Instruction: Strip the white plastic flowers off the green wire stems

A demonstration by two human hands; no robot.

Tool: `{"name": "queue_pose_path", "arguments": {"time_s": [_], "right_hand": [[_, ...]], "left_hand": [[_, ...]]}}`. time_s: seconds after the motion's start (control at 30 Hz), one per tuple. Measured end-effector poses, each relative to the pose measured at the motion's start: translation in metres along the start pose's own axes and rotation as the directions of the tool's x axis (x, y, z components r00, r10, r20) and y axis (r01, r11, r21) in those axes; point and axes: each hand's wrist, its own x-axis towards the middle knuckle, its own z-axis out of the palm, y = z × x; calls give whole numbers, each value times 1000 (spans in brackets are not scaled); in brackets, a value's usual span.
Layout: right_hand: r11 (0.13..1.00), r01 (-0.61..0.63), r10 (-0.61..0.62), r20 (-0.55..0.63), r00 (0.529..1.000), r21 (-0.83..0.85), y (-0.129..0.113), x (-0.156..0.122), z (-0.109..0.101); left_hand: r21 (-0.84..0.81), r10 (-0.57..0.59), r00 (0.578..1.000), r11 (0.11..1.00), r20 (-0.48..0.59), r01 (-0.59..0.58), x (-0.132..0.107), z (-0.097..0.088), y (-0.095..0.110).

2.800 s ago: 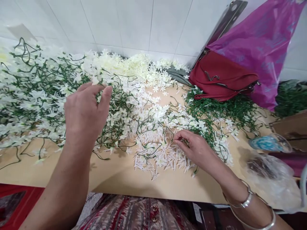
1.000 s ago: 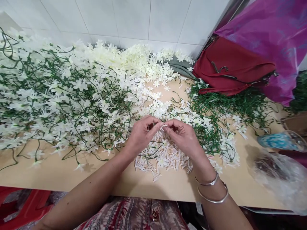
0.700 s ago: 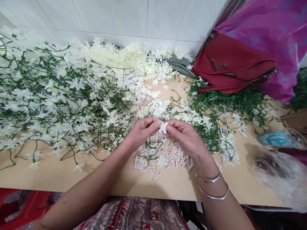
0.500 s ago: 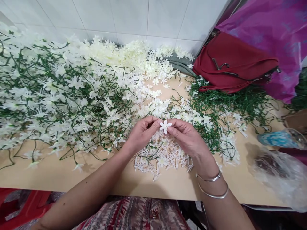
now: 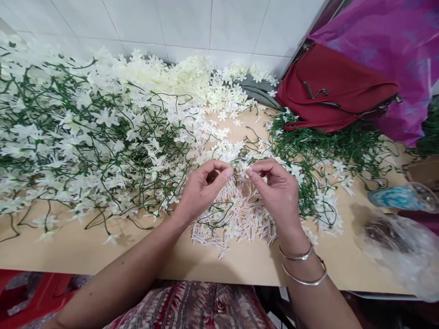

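Observation:
My left hand (image 5: 206,187) is closed in a pinch, thumb against forefinger, above a heap of loose white flowers and sticks. What sits between those fingertips, if anything, is too small to make out. Facing it a short gap away, my right hand (image 5: 276,189) also pinches, with a whitish bit at its fingertips that blends into the petals behind. Below both hands lies a pile of thin white sticks (image 5: 240,228), with a few green stems across it. Loose white artificial flower heads (image 5: 224,148) spread just beyond the fingers.
A large mound of white flowers on green stems (image 5: 103,137) fills the left. Green stems (image 5: 329,141) lie right, beside a red bag (image 5: 339,87) and purple sheet (image 5: 394,50). A clear plastic bag (image 5: 401,251) and blue-patterned item (image 5: 394,197) rest near the table's (image 5: 120,256) right end.
My hands have drawn apart from each other. The white flower head that showed between my fingertips is no longer plainly visible there.

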Motion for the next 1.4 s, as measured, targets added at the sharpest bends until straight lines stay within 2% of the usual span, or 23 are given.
{"name": "queue_pose_path", "arguments": {"time_s": [0.1, 0.17, 0.2, 0.27, 0.37, 0.47, 0.53, 0.67, 0.77, 0.83, 0.93, 1.03, 1.13, 1.17, 1.23, 1.33, 1.4], "right_hand": [[941, 269, -253, 100, 962, -206, -7, -2, 3], [879, 377, -338, 177, 924, -292, -9, -3, 5], [863, 391, -343, 197, 918, -321, -9, -4, 5], [868, 350, -296, 199, 934, -351, -6, -4, 6], [889, 226, -160, 192, 968, -398, 2, -4, 8], [854, 150, -40, 225, 973, -497, 9, -6, 12], [834, 136, -4, 241, 971, -535, 12, -7, 15], [869, 114, -24, 190, 982, -482, 10, -8, 15], [965, 36, -24, 50, 998, -259, 6, -7, 11], [994, -26, 21, -44, 999, -109, 3, -6, 9], [996, -60, 52, -110, 993, -69, -1, -6, 9], [996, 27, -41, -153, 987, -88, -6, -6, 10], [984, 155, -173, -255, 951, -89, -11, -6, 12], [979, 177, -197, -259, 945, -99, -13, -7, 12], [975, 182, -204, -193, 960, -129, -15, -9, 14], [978, 107, -119, -59, 991, -180, -16, -12, 17], [982, 40, -44, -15, 999, -185, -15, -14, 19]], "left_hand": [[-36, -38, 998, 999, 49, 40, 0, 2, -5], [-59, -59, 998, 996, 18, 60, 0, 4, -9], [-57, -67, 998, 996, -7, 67, 0, 4, -10], [-51, -76, 995, 996, -59, 73, 1, 3, -11], [-62, -67, 990, 996, -126, 60, 2, 2, -12], [-62, -49, 987, 997, -155, 40, 2, 2, -13], [-49, -31, 985, 999, -169, 23, 1, 2, -14], [26, 17, 979, 1000, -204, -12, 0, 2, -16], [43, 18, 977, 999, -211, -9, -1, 1, -17], [51, 4, 977, 999, -211, 7, -1, 2, -18], [45, -20, 978, 999, -207, 30, -1, 3, -17], [9, -28, 975, 999, -222, 31, 0, 3, -17], [0, -26, 970, 1000, -243, 27, 0, 3, -17], [3, -27, 970, 1000, -242, 28, 0, 3, -17], [7, -28, 973, 1000, -229, 30, 0, 3, -18], [13, -21, 978, 1000, -205, 24, 0, 5, -18], [18, -20, 981, 1000, -193, 24, -2, 6, -17]]}}
